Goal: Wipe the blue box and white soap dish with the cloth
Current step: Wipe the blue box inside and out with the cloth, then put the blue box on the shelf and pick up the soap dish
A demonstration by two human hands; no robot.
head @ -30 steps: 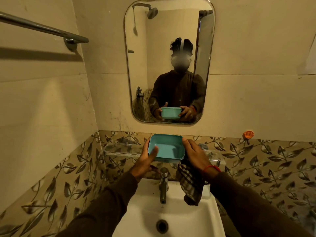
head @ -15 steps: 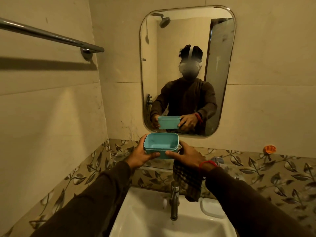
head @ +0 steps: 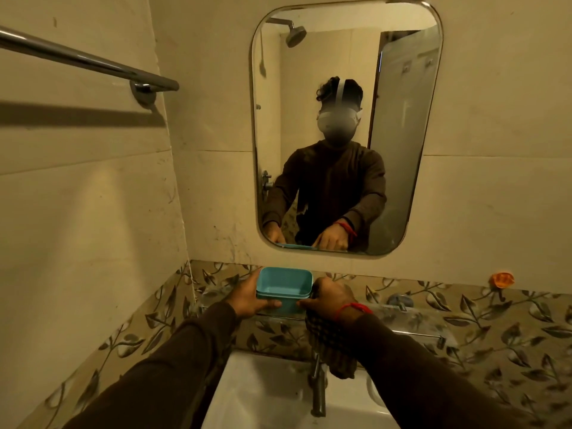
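Above sink (head: pixel 263 394): open, empty blue box (head: pixel 283 286)

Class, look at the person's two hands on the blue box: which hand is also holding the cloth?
The right hand, the one with the red thread at its wrist: the checked cloth hangs beneath it. The left hand grips only the blue box.

This was a home bathroom. A white ceramic washbasin (head: pixel 266 394) sat low in the frame with a metal tap (head: pixel 318 394) rising from its back edge. Above it a rounded mirror (head: pixel 402 150) hung on pale wall tiles, and its reflection showed a shower head (head: pixel 295 35) on the opposite wall and a door standing ajar. A chrome towel rail (head: pixel 86 61) was fixed to the left wall. A band of leaf-patterned tiles (head: pixel 495 329) ran behind the basin, carrying a narrow glass shelf (head: pixel 418 320) on metal brackets, with a small orange hook (head: pixel 501 280) stuck to the wall just above.
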